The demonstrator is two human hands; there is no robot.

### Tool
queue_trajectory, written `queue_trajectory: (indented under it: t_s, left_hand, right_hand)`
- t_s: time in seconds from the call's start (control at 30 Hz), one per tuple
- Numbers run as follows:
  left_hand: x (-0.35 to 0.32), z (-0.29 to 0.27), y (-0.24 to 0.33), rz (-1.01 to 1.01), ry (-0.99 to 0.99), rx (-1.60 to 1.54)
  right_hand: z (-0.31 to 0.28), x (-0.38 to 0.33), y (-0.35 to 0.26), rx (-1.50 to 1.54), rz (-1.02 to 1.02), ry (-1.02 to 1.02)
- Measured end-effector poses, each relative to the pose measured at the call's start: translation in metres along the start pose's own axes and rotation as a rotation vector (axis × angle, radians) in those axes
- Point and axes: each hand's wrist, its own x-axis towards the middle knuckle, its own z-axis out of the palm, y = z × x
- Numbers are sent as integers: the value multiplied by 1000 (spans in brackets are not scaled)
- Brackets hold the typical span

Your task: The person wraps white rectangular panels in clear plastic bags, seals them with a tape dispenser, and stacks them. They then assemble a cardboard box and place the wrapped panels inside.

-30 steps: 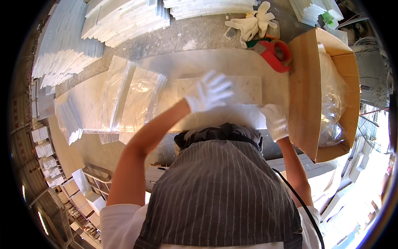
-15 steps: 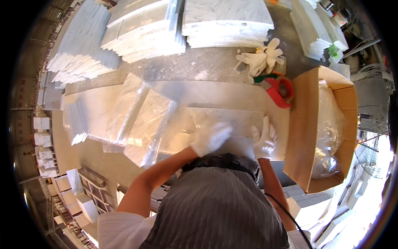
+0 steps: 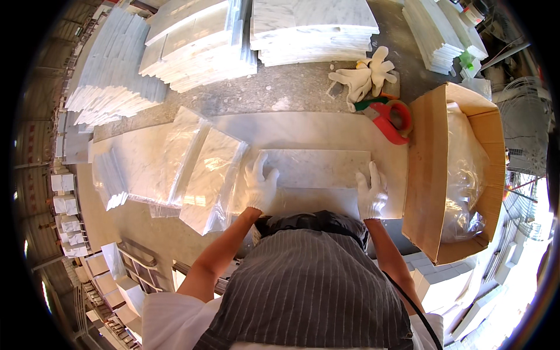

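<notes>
on tile (image 3: 318,169) ends now, both hands (image 3: 260,185)

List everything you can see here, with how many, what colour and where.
Marble slab: one, white-grey, flat on the bench under both hands.
Bagged slabs: about three, white in clear plastic, left of it.
Bench: one, pale stone.
Tile stacks: several, white, at the back and left.
Cardboard box: one, brown, open, lined with clear plastic, at right.
Tape dispenser: one, red, beside the box.
Spare gloves: a bunch, cream, behind the dispenser.
Apron: one, grey striped, on the person.
Left hand: white glove, on the slab's left end.
Right hand: white glove, on its right end.
</notes>
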Motion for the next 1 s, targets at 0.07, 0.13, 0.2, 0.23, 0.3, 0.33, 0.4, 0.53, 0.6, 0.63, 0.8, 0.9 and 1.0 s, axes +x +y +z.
queue_trajectory:
  t_s: [0.07, 0.13, 0.2, 0.23, 0.3, 0.33, 0.4, 0.53, 0.6, 0.63, 0.8, 0.9, 1.0]
  left_hand:
    - [5, -3, -4, 47, 7, 1]
    - [4, -5, -6, 130, -24, 37]
    - [7, -8, -5, 354, 44, 188]
    - [2, -5, -3, 528, 119, 324]
    - [-2, -20, 8, 804, -19, 571]
    - [-5, -18, 4, 923, -136, 554]
    - [-3, -39, 29, 1016, -321, 617]
    - [52, -31, 14, 974, -422, 133]
    - [92, -41, 60, 904, -283, 234]
    - [113, -51, 88, 858, -209, 293]
    - [204, -56, 181, 977, 151, 311]
    - [271, -51, 203, 961, 142, 364]
    - [332, -54, 226, 966, 139, 473]
  right_hand:
    - [0, 1, 1, 59, -19, 14]
    - [-1, -1, 5, 77, -75, 1]
    - [2, 0, 6, 58, -136, 0]
    - [3, -4, 10, 22, -162, 1]
    - [7, -5, 13, -7, -216, 43]
    - [7, -5, 12, -11, -235, 43]
    - [9, -8, 20, -93, -308, 71]
    - [4, -6, 14, -5, -306, 34]
    - [0, -4, 14, -39, -337, 65]
    - [-1, -2, 12, -65, -360, 74]
    - [-3, -1, 7, -24, -315, 75]
    - [-2, -1, 7, -26, -298, 69]
    - [2, -2, 10, -43, -300, 65]
